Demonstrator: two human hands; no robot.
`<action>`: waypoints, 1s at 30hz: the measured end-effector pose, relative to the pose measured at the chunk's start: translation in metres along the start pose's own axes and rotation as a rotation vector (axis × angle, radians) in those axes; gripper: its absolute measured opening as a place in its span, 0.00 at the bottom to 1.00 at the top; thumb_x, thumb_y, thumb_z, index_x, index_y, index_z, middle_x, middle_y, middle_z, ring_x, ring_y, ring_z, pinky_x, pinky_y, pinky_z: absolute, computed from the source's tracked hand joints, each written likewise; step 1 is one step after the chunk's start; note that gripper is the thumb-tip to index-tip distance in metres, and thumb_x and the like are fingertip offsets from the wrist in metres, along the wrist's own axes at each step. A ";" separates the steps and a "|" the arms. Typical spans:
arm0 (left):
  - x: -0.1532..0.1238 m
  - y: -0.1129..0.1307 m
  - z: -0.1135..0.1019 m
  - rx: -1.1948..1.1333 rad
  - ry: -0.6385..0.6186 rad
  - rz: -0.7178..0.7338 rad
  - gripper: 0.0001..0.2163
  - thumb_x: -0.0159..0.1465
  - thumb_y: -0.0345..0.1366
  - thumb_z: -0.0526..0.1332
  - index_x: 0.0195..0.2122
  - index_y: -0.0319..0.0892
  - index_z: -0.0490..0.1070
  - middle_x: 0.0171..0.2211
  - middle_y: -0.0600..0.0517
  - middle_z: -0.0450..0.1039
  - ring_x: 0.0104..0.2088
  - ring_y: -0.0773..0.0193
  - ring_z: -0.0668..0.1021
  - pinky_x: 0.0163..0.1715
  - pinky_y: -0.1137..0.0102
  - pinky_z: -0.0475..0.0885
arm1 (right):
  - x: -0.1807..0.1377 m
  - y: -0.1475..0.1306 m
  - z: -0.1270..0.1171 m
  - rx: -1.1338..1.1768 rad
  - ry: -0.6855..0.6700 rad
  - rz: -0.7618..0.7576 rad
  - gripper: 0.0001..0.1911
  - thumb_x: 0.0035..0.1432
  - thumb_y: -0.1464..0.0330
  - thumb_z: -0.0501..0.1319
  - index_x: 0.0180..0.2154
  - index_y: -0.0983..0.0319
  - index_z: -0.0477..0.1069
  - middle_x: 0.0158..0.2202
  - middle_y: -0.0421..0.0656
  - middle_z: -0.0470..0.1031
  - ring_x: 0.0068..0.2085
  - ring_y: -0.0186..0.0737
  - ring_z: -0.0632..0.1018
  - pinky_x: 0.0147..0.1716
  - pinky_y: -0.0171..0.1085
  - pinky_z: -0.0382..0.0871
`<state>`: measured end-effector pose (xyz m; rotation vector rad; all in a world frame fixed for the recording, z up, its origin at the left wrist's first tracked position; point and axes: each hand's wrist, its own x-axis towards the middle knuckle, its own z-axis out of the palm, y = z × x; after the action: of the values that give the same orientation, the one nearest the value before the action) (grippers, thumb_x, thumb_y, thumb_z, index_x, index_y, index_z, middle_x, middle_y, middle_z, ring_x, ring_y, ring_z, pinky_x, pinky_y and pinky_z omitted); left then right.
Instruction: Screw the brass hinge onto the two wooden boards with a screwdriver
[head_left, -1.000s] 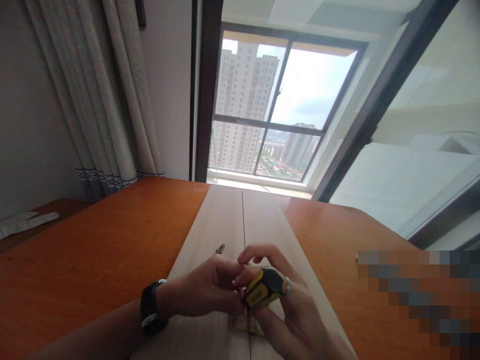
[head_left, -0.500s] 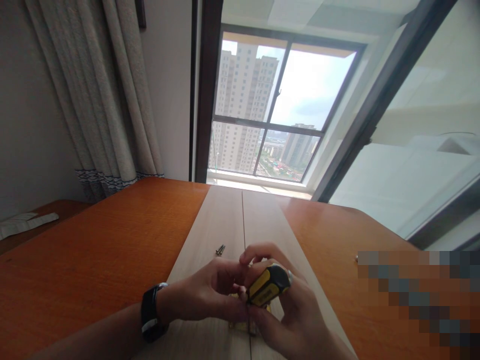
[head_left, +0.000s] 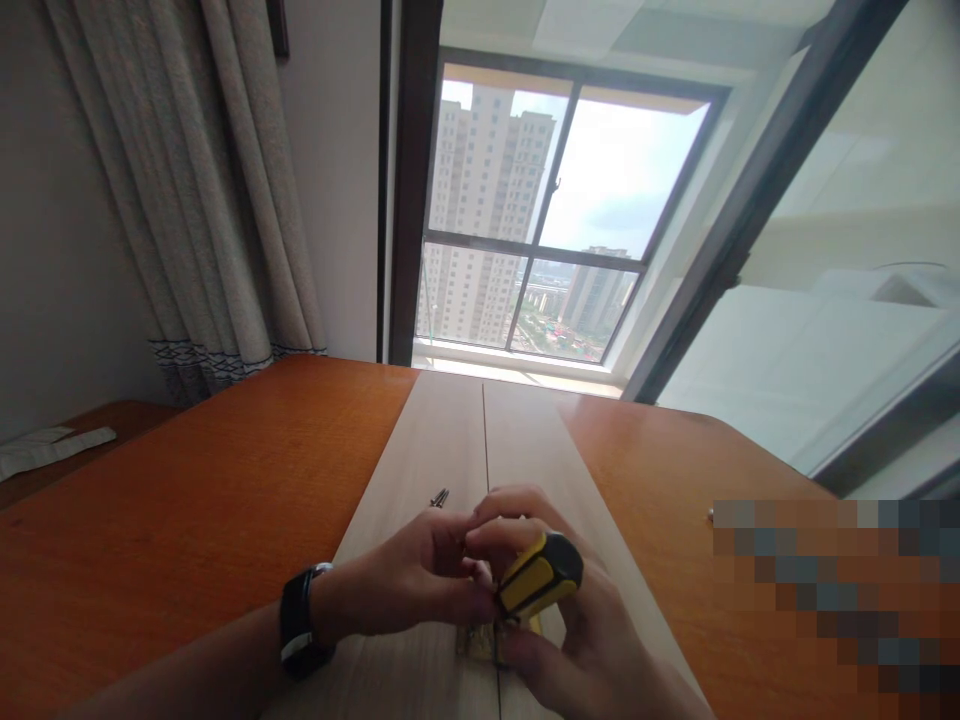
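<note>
My right hand (head_left: 592, 640) is wrapped round a yellow and black screwdriver handle (head_left: 541, 577), held upright over the seam between two pale wooden boards (head_left: 450, 440). My left hand (head_left: 409, 580), with a black watch on the wrist, is pinched at the tool's lower end, and what its fingers hold is hidden. A brass-coloured hinge plate (head_left: 480, 643) shows under both hands on the seam. Loose screws (head_left: 439, 497) lie on the left board just beyond my left hand.
The boards lie lengthwise on an orange-brown wooden table (head_left: 187, 500). Curtains (head_left: 187, 200) hang at the left, a large window (head_left: 540, 210) stands beyond the table's far edge. A white paper strip (head_left: 52, 448) lies on a lower surface at far left. A blurred-out patch covers the table's right side.
Both hands stay over the hinge. The screwdriver handle has turned slightly in my right hand and my left fingers have shifted closer round the tool's tip.
</note>
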<state>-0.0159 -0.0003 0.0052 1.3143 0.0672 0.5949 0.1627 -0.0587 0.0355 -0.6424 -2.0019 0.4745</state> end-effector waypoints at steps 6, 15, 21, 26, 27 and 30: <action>0.001 -0.009 -0.004 -0.024 0.030 0.032 0.19 0.57 0.38 0.76 0.47 0.39 0.75 0.38 0.51 0.72 0.37 0.67 0.72 0.38 0.74 0.66 | -0.005 0.009 0.004 -0.016 0.102 0.018 0.18 0.60 0.63 0.68 0.50 0.53 0.67 0.49 0.42 0.69 0.48 0.38 0.74 0.47 0.33 0.71; 0.001 -0.006 -0.006 0.005 0.055 0.032 0.19 0.62 0.50 0.69 0.44 0.37 0.76 0.38 0.49 0.72 0.39 0.65 0.73 0.39 0.73 0.67 | -0.006 0.005 0.004 0.049 0.084 0.065 0.15 0.62 0.70 0.63 0.50 0.54 0.67 0.47 0.42 0.68 0.46 0.39 0.73 0.45 0.36 0.71; 0.001 -0.002 -0.004 0.043 -0.002 0.018 0.17 0.63 0.48 0.69 0.41 0.36 0.78 0.34 0.51 0.72 0.36 0.66 0.72 0.41 0.73 0.66 | -0.001 -0.002 0.000 0.023 0.067 -0.010 0.08 0.69 0.66 0.53 0.46 0.56 0.69 0.46 0.45 0.68 0.45 0.40 0.74 0.45 0.37 0.72; 0.001 -0.007 -0.004 -0.028 0.049 -0.033 0.17 0.58 0.42 0.74 0.43 0.38 0.77 0.36 0.51 0.72 0.35 0.67 0.72 0.38 0.73 0.67 | 0.000 -0.001 0.000 -0.013 0.061 -0.030 0.09 0.70 0.62 0.53 0.46 0.57 0.68 0.47 0.46 0.69 0.46 0.41 0.74 0.44 0.36 0.73; 0.001 -0.008 -0.004 -0.029 0.060 -0.027 0.18 0.57 0.42 0.75 0.43 0.38 0.77 0.37 0.50 0.73 0.36 0.66 0.72 0.38 0.72 0.68 | 0.000 0.000 0.000 -0.020 0.068 -0.026 0.10 0.69 0.61 0.55 0.48 0.57 0.68 0.47 0.46 0.69 0.46 0.41 0.74 0.44 0.37 0.74; 0.002 -0.010 -0.003 -0.012 0.118 -0.007 0.21 0.53 0.43 0.77 0.44 0.38 0.77 0.39 0.49 0.74 0.38 0.63 0.74 0.39 0.71 0.70 | -0.001 0.002 0.002 -0.040 0.099 -0.016 0.15 0.66 0.57 0.61 0.50 0.56 0.68 0.47 0.46 0.69 0.46 0.42 0.76 0.43 0.37 0.75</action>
<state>-0.0119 0.0017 -0.0041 1.2659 0.1652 0.6658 0.1620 -0.0580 0.0326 -0.6620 -1.9261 0.3864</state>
